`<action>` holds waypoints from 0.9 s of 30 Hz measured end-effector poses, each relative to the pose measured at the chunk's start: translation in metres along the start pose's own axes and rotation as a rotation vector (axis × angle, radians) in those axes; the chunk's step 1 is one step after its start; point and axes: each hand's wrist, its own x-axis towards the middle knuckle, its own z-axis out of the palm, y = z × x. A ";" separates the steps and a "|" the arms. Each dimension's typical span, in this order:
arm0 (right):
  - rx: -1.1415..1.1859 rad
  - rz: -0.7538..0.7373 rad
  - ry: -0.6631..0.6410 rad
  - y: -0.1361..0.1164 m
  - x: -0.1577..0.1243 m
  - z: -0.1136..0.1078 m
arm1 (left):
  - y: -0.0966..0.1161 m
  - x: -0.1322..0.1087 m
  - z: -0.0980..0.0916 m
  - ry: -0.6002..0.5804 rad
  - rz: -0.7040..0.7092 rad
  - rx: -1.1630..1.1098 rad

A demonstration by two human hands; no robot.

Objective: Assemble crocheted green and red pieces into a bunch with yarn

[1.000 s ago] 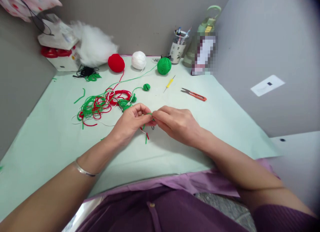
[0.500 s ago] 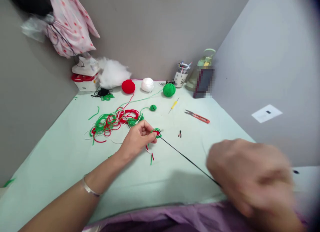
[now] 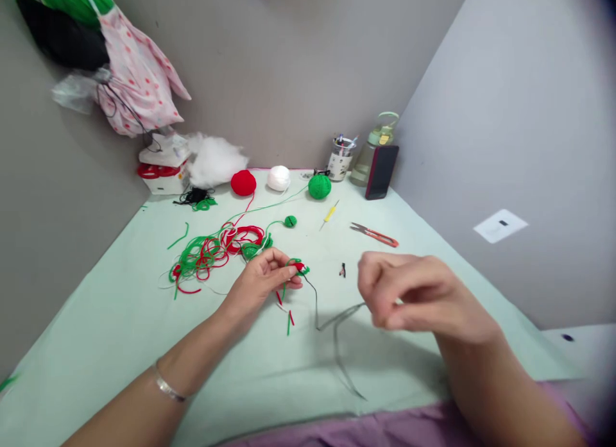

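My left hand (image 3: pixel 262 281) pinches a small green and red crocheted piece (image 3: pixel 298 267) just above the pale green table cover (image 3: pixel 96 319). A dark thread (image 3: pixel 321 315) runs from that piece in a slack loop over to my right hand (image 3: pixel 416 296), whose fingers are pinched on the thread's end, perhaps on a needle too thin to make out. Short red and green yarn snippets (image 3: pixel 289 315) lie under the piece. A tangle of green, red and white yarn (image 3: pixel 214 249) lies just beyond my left hand.
At the back stand a red yarn ball (image 3: pixel 243 183), a white one (image 3: pixel 278 177) and a green one (image 3: pixel 319 186), a pen cup (image 3: pixel 339 158), a bottle (image 3: pixel 373 149) and a phone (image 3: pixel 381 172). Red-handled snips (image 3: pixel 374 234), a yellow-handled tool (image 3: pixel 329 214) and white stuffing (image 3: pixel 214 160) lie nearby.
My right hand pulled the dark thread out to the right and taut, then came back up toward the piece, so the thread now hangs slack. The view tilted upward.
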 end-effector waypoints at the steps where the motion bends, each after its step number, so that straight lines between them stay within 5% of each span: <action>1: 0.035 0.041 -0.009 -0.007 0.014 -0.001 | 0.000 0.000 0.000 0.000 -0.002 -0.004; 4: -0.117 0.278 -0.312 0.000 0.032 -0.005 | 0.002 -0.001 0.001 0.007 0.005 -0.016; 5: -0.267 0.372 -0.272 0.011 0.033 -0.008 | 0.003 -0.002 0.002 0.006 0.005 -0.016; 8: -0.897 0.631 0.111 0.051 0.029 -0.019 | 0.006 -0.003 0.001 0.003 0.002 0.000; 12: -1.240 0.887 0.139 0.090 0.025 -0.033 | 0.007 -0.004 -0.001 -0.004 0.003 0.021; 22: -1.114 0.834 0.257 0.093 0.026 -0.041 | 0.005 0.001 -0.003 0.078 0.033 0.034; 25: -0.659 0.660 0.395 0.075 0.032 -0.031 | 0.004 0.002 -0.007 0.132 0.064 0.103; 27: -0.315 0.560 0.324 0.060 0.037 -0.017 | 0.004 0.003 -0.007 0.153 0.075 0.107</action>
